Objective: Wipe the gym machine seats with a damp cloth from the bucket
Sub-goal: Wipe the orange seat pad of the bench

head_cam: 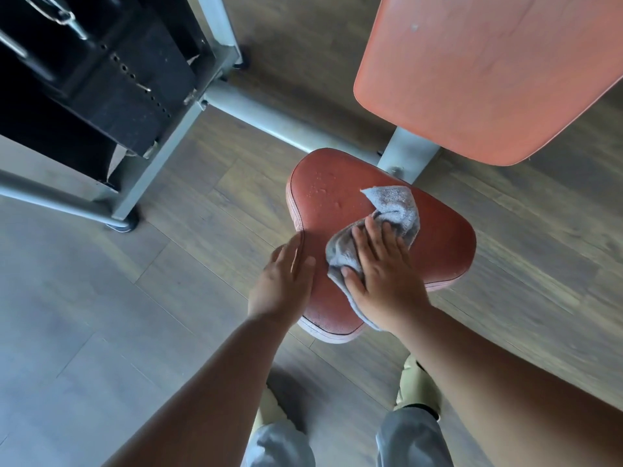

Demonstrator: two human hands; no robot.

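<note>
Two legs in pale trousers (409, 439) stand at the bottom of the frame, shoes on the wood floor (188, 210). Above them, at the frame's centre, both hands work on the red seat (448, 237). The right hand (384, 264) lies flat on the grey cloth (396, 205), fingers spread and fairly straight, pressing it to the seat's middle; the cloth bunches ahead of the fingertips, one corner pointing toward the seat's far edge. The left hand (286, 281) rests with straight fingers on the seat's left edge, holding nothing, seemingly steadying.

Water beads (320, 192) sit on the seat's upper left part, just beyond the cloth, so the step in hand looks like wiping this seat, partly done. The next move likely calls for sweeping the cloth up and left over those beads, then along the far right rim, keeping the palm flat.

Beyond the seat, at upper right, the orange backrest (488, 79) awaits. Upper left holds the grey frame (249, 109) and dark weight stack (111, 79). No bucket is visible.
</note>
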